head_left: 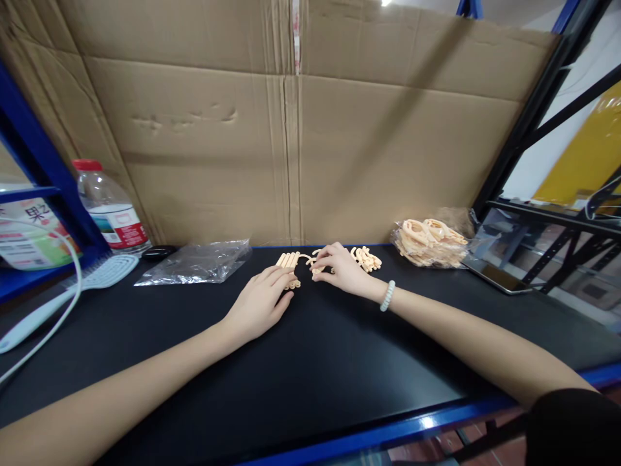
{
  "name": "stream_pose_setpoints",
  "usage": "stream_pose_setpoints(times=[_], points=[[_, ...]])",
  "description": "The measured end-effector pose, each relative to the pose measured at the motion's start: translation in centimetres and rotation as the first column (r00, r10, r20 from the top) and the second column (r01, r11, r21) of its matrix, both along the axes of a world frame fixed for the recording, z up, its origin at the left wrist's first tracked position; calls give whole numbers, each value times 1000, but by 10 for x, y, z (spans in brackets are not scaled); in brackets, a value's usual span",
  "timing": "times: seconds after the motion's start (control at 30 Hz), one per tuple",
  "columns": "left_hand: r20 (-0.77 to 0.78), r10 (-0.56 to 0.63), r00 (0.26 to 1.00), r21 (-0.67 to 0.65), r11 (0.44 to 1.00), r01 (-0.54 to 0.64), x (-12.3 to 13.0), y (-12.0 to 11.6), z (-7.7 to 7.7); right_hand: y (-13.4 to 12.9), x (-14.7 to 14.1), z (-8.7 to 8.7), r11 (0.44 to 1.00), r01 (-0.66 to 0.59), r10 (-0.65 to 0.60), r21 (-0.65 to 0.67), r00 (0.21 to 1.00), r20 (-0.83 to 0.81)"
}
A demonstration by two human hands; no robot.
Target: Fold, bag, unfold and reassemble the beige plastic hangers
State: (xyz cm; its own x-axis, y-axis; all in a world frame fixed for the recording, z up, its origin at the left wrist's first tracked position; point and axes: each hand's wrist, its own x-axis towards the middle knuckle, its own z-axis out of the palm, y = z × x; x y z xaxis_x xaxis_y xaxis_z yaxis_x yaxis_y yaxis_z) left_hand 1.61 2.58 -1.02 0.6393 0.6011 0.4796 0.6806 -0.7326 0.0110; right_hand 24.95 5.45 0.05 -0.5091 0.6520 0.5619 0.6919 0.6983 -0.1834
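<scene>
My left hand [261,301] lies with fingers stretched over a neat row of beige stick-like pieces [288,259], its thumb apart from them. The fingertips cover part of the row; the ends of a few pieces show past them. My right hand [342,266] is just to the right, fingers bent, with thumb and fingertips closing around a small beige curved piece [317,268]. Its exact kind is too small to tell. Right behind that hand lies a loose heap of similar beige pieces [367,259]. A pale coiled band [387,296] circles my right wrist.
A flat clear plastic bag [196,262] lies left of the hands. Beyond it are a red-capped bottle [114,217], a pale blue hairbrush [104,272] and a white cable [77,285]. At right sits a bag of beige rolled pieces [429,241] beside a phone-like slab [497,275]. Cardboard [208,162] walls the back.
</scene>
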Motion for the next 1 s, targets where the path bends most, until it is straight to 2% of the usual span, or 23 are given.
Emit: stream_pose_setpoints(times=[0.17, 0.33, 0.47, 0.63, 0.8, 1.0], points=[[-41, 54, 998, -33, 998, -56, 1, -5, 0, 18, -3, -5, 998, -46, 51, -50, 992, 115], [-77, 39, 996, -69, 997, -44, 6, -11, 0, 18, -5, -3, 987, -92, 114, -133, 979, 167], [-94, 39, 995, -124, 991, -51, 7, -12, -2, 19, -6, -4, 992, -75, 98, -104, 965, 242], [-123, 60, 991, -195, 977, -84, 7, -6, -2, 36, -3, -7, 997, -12, 29, -73, 971, 236], [-177, 17, 984, -261, 963, -64, 6, 10, 2, 52, 2, -6, 996, -10, 27, -84, 977, 212], [-157, -36, 987, -271, 962, -9, 1, 19, 2, 41, 15, -2, 998, 32, -27, -46, 995, 101]])
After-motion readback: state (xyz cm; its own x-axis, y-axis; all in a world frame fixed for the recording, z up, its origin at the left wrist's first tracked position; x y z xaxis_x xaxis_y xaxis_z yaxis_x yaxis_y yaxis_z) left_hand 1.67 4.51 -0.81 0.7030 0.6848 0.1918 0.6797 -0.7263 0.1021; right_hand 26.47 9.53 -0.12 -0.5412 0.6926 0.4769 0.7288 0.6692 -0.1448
